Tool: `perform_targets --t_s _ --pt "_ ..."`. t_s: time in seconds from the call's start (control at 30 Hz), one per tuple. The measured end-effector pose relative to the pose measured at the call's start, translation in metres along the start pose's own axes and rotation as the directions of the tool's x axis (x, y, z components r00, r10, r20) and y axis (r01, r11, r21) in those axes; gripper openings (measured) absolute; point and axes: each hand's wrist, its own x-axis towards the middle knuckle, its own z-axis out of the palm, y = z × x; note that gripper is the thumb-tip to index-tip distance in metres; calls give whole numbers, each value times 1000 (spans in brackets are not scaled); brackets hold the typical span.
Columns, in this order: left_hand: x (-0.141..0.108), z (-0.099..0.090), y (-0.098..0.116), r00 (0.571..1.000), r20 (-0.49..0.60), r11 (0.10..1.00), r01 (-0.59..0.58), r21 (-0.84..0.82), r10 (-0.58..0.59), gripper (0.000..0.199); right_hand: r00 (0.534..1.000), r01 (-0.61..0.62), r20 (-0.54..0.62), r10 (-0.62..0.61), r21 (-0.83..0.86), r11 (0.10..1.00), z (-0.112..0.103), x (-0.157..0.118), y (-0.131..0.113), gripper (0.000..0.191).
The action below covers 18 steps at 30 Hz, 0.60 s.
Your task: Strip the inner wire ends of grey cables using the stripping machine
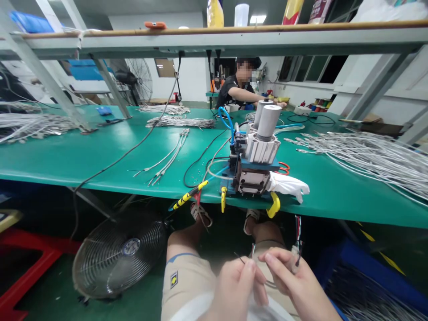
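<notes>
Above my lap, my left hand (pixel 239 283) is closed in a pinch on a thin cable, with a dark wire end poking out past the fingertips. Right beside it, my right hand (pixel 289 272) is closed round a cable end; a white connector (pixel 294 258) with red, white and black wires (pixel 298 232) sticks up from between its fingers. Both hands are close together, below the table's front edge. Ahead of them on the green table (pixel 113 156) stands a pneumatic press machine (pixel 256 156) with two grey cylinders and blue tubes.
Three or so cables (pixel 174 154) lie left of the machine. Bundles of white cables (pixel 371 156) cover the right side. A floor fan (pixel 120 254) stands lower left, a blue bin (pixel 361 276) lower right. Another person (pixel 239 87) sits across the table. A shelf (pixel 187 40) spans above.
</notes>
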Motion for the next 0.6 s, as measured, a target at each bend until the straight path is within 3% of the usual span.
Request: perform_targets --t_s 0.27,0.6 --pt "-2 -1 -12 1000 8 999 -18 43 18 59 999 41 32 -41 -20 999 2 0 4 43" --pt "-3 0 -19 999 45 999 -32 23 31 60 997 -16 83 10 71 997 2 -5 5 44"
